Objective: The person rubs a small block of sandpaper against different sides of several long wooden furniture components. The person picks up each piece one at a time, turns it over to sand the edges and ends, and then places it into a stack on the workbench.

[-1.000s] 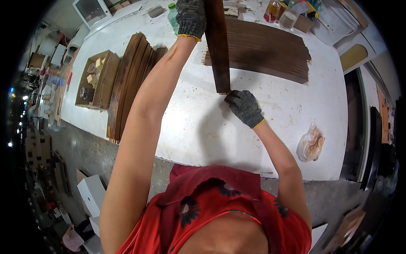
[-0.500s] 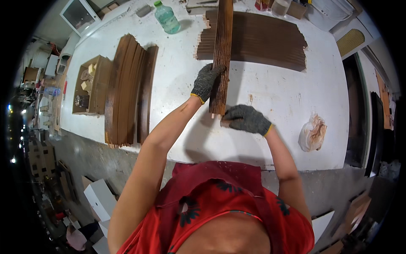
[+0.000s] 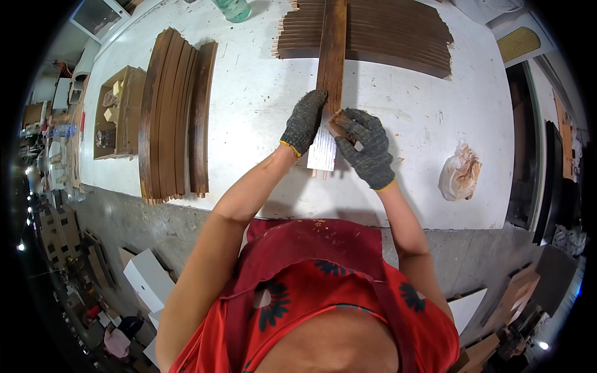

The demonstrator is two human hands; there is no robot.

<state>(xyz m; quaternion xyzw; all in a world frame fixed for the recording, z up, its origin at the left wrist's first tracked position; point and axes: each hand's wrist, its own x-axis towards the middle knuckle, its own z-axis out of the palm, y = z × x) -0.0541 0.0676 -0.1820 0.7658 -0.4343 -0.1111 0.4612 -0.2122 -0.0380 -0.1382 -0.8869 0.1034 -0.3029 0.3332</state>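
Observation:
A long dark brown wooden slat (image 3: 333, 62) points away from me, with two pale dowels at its near end. Light glares whitish off the last stretch of its face. My left hand (image 3: 303, 122), in a dark grey knit glove, is closed on the slat's left edge. In the matching glove, my right hand (image 3: 370, 146) grips a small brown flat pad (image 3: 339, 123), whose exact kind I cannot make out. That pad meets the slat's right side, just across from my left fingers. The slat's far part lies over a row of brown slats (image 3: 398, 37).
More brown slats (image 3: 165, 118) lie side by side at left, with a single slat (image 3: 202, 118) beside them. A wooden box (image 3: 127, 112) with small odds and ends stands farther left. A stained white plastic bag (image 3: 459, 174) sits at right; a green-tinted bottle (image 3: 233, 9) stands at the far edge.
My right hand has moved from below the slat's end up onto its right side with the pad. The slat now shows a glaring near end. The whole view has shifted slightly.

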